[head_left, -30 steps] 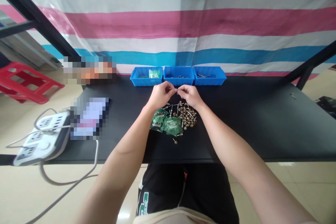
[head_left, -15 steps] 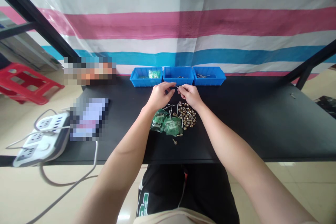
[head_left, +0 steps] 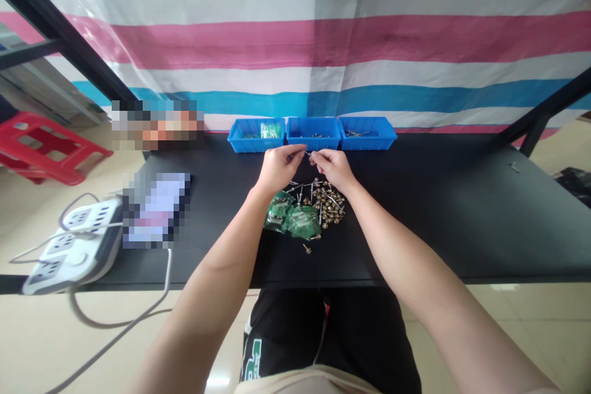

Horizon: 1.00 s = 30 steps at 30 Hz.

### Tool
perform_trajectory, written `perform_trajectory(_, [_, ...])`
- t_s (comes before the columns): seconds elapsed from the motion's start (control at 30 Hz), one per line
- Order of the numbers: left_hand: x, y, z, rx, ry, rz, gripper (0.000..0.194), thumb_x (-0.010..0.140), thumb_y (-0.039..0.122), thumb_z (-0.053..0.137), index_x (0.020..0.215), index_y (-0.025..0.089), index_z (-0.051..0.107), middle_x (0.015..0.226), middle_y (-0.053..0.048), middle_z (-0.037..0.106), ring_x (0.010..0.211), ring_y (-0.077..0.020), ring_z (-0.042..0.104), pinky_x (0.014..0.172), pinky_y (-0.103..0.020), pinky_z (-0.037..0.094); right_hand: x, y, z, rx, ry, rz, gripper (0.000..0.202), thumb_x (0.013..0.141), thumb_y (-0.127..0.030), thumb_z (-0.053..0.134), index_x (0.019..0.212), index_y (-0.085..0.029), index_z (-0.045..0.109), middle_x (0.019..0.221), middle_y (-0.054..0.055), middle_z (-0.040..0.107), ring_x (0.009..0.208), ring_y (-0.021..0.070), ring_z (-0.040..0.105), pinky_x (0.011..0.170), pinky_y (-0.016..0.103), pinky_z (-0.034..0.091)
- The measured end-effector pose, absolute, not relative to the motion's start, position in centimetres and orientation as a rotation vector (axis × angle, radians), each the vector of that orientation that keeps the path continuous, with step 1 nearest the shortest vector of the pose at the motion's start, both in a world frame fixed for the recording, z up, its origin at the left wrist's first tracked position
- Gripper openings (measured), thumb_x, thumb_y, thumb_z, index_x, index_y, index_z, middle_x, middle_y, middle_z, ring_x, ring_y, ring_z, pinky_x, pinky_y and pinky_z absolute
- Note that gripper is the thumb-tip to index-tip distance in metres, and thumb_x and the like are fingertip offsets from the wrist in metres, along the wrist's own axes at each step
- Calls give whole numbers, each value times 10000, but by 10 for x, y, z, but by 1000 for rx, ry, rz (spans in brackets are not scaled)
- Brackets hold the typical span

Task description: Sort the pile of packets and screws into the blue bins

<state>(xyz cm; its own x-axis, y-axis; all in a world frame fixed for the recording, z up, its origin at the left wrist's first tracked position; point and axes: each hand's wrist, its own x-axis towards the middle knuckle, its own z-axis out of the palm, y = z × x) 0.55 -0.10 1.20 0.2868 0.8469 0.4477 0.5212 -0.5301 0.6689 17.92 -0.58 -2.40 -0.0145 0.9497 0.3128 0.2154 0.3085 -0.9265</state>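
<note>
two bare arms reach forward over a black table (head_left: 438,209). the left hand (head_left: 278,169) and right hand (head_left: 336,167) nearly meet above its middle, just in front of three blue bins. between their fingertips is a thin metal pin (head_left: 309,153), too small to make out fully. the right hand is pinched closed on one end of it, its other fingers curled. the left hand has its index finger stretched toward the pin and the thumb just below; whether it also grips the pin cannot be told.

below the hands lies a loose pile: silvery rivets (head_left: 300,194) on the left, brassy screws (head_left: 332,209) on the right, and green bags (head_left: 303,221) nearest the wearer, partly beside the left forearm. one lone screw (head_left: 307,249) lies apart, closer to the table's front edge.

the left bin (head_left: 256,145) holds a green-and-clear packet (head_left: 271,130); the middle bin (head_left: 313,143) and right bin (head_left: 369,143) hold small metal parts. a white power strip (head_left: 78,246) sits at far left, beside a pixelated device (head_left: 159,209). a striped sheet (head_left: 295,43) hangs behind.
</note>
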Motion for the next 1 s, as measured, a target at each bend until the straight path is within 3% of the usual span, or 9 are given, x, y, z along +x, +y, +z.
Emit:
perform_trajectory(0.2, [6, 1, 11, 2071, 1345, 1264, 237, 893, 294, 596, 1000, 190, 781, 852, -45, 777, 713, -162, 669, 722, -294, 542, 179, -5, -26, -1095, -1462, 892, 586, 743, -760, 614, 696, -180, 684, 541, -3, 582, 485, 112, 462, 520, 275, 364])
perform_trajectory(0.37, [5, 5, 11, 2071, 1493, 1313, 313, 894, 261, 583, 1158, 191, 734, 1022, -76, 767, 873, -191, 676, 847, -334, 536, 179, -4, -27, -1070, -1417, 981, 540, 737, -710, 655, 708, -172, 690, 584, 2, 611, 481, 97, 445, 508, 269, 356])
perform_trajectory(0.5, [4, 6, 12, 2137, 1545, 1183, 390, 891, 252, 584, 1257, 176, 695, 1025, -100, 755, 960, -237, 666, 932, -397, 504, 178, -2, -29, -1094, -1432, 1003, 552, 735, -719, 651, 729, -167, 682, 640, 16, 642, 498, 92, 459, 506, 261, 368])
perform_trajectory(0.63, [6, 2, 13, 2215, 1445, 1085, 399, 907, 272, 568, 1278, 182, 684, 1054, -97, 757, 980, -242, 664, 953, -410, 492, 176, 0, -33, -1086, -1309, 943, 596, 701, -734, 681, 917, -178, 661, 744, 14, 665, 525, 88, 487, 485, 243, 379])
perform_trajectory(0.73, [9, -3, 13, 2313, 1326, 997, 431, 912, 270, 566, 1330, 198, 643, 1229, -104, 716, 1104, -259, 635, 1027, -448, 444, 175, 3, -34, -1068, -1269, 924, 643, 689, -737, 692, 1020, -191, 623, 739, 1, 654, 512, 82, 485, 467, 238, 375])
perform_trajectory(0.87, [11, -7, 12, 2420, 1194, 882, 502, 930, 277, 535, 1430, 243, 542, 1429, -99, 594, 1272, -285, 542, 1097, -514, 350, 178, 4, -33, -1062, -1226, 949, 588, 696, -730, 689, 940, -205, 592, 693, -8, 641, 473, 75, 471, 437, 237, 354])
perform_trajectory(1.0, [10, -8, 10, 2482, 1140, 757, 555, 940, 314, 517, 1489, 248, 464, 1444, -111, 578, 1304, -311, 516, 1080, -550, 336, 184, 4, -27, -1014, -1103, 1001, 502, 681, -651, 746, 839, -217, 549, 761, 15, 670, 494, 86, 520, 403, 226, 336])
